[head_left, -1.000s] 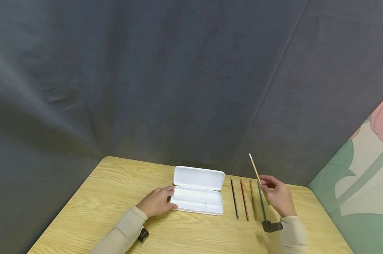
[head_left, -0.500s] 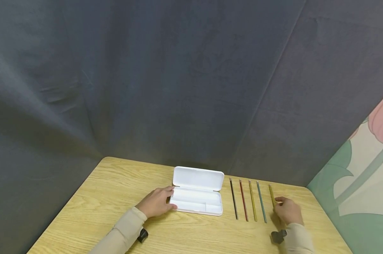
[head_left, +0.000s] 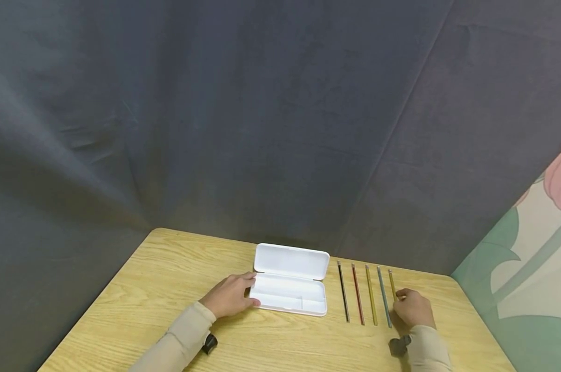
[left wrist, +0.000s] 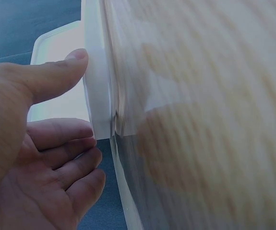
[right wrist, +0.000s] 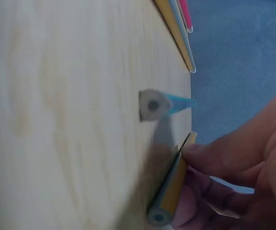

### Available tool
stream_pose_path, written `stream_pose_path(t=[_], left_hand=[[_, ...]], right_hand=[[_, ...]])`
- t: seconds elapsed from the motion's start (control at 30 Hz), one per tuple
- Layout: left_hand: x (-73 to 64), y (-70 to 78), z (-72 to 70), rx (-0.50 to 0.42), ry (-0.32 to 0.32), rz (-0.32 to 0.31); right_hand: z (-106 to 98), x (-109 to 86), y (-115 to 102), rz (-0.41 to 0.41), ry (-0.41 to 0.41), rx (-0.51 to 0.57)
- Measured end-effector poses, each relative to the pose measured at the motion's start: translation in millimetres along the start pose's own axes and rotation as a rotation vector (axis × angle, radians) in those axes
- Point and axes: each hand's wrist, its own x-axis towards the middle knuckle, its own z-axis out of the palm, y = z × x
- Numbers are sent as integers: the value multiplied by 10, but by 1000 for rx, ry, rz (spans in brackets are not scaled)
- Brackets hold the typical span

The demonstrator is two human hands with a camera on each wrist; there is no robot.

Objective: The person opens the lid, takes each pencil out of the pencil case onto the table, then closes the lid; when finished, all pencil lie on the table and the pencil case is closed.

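A white pencil case lies on the wooden table with its lid tipped back. My left hand rests against its left end, thumb at the front wall and fingers, loosely extended, by the hinge corner. On the right, my right hand pinches a yellow pencil between thumb and fingers, low at the table. That pencil's eraser end points to the back. Just left of it lies a blue pencil, roughly parallel.
Left of the blue pencil lie a yellow pencil, a red pencil and a black pencil in a spaced row. A dark grey curtain hangs behind the table. A flower-patterned cloth hangs at the right.
My right hand has brought the yellow pencil down from a raised tilt to the table on the far right, then shifted it left towards the blue pencil. My left hand stays put.
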Motion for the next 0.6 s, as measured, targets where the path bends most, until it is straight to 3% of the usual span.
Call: stream_pose_path(t=[0.07,0.17,0.27,0.33,0.4,0.5,0.6], left_hand=[[-1,8,-5,-1,0,-1],[2,0,0,1,6,0],[14,-26,-1,-1,6,6],[16,-36,-8,-1,2,12],[13,-37,-14,-1,-4,14],[7,-13,-18,-13,-9,16],[6,8,-12,-18,-9,13]], right_hand=[[-26,-25,-27,3,23,6],[-96,-60,-116,-39,144,29],[-175,-109,-387,-136,322,98],[-180,-153,-634,-237,375,160],[-133,-203,-919,-362,359,214],[42,-261,-1273,-543,249,261],[287,-286,-1542,-654,161,259]])
